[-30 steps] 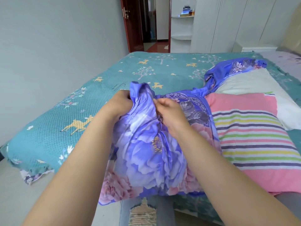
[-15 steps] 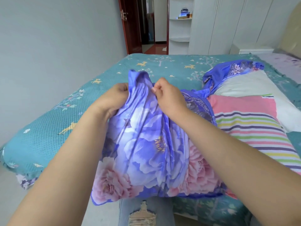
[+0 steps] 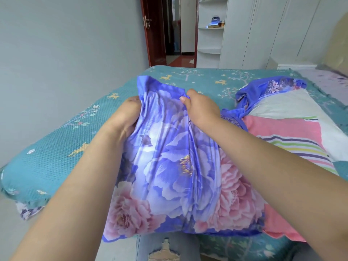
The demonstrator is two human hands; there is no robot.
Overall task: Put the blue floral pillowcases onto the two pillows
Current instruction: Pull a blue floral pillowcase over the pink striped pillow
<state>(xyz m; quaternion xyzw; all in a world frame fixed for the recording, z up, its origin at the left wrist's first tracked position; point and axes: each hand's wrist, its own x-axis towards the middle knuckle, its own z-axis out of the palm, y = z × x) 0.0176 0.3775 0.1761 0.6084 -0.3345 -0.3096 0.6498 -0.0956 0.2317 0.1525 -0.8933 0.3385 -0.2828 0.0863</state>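
A blue floral pillowcase [image 3: 169, 166] with pink peonies is bunched and stretched in front of me at the bed's near edge. My left hand [image 3: 128, 113] grips its upper left edge. My right hand [image 3: 201, 108] pinches the fabric near the top middle. To the right lies a pillow [image 3: 286, 136] with pink and coloured stripes, its near left part covered by the pillowcase. Behind it lies a white pillow [image 3: 282, 104], with a second blue floral pillowcase [image 3: 267, 87] crumpled along its far edge.
The bed [image 3: 56, 151] has a teal cover with deer and trees. A grey wall stands to the left. A red door [image 3: 154, 34], white shelves [image 3: 211, 34] and wardrobes are beyond the bed. My knee in torn jeans [image 3: 165, 249] is below.
Both hands have lifted the pillowcase's top edge higher and pulled it apart, so the fabric is stretched wider. My view has moved closer to the bed.
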